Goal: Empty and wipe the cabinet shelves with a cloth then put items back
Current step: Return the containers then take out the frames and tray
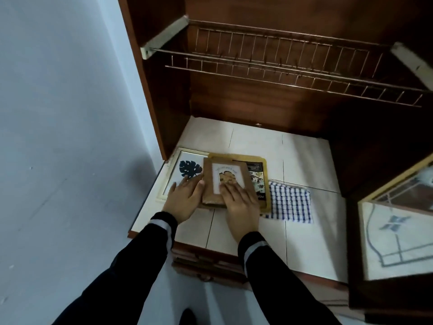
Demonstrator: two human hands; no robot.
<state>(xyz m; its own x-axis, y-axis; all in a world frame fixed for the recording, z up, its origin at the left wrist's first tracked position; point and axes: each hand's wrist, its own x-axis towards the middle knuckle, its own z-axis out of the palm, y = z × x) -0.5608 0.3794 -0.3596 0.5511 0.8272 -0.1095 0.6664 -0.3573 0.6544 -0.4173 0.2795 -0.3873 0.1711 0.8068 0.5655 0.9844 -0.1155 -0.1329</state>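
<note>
pressing flat against the small brown cardboard picture frame (225,184), the right hand (239,205) and left hand (185,198) both have an open grip, clasping nothing. the frame tops a stack of frames (260,165) on the white tiled cabinet shelf (304,158); squaring edges first should help lifting.

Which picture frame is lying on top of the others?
The small brown frame: it lies over the yellow frame and the cream leaf-print frame, under the right hand.

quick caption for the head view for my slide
Cabinet cleaning: left hand and right hand rest on stacked picture frames on the tiled shelf, checked cloth beside them.
</note>
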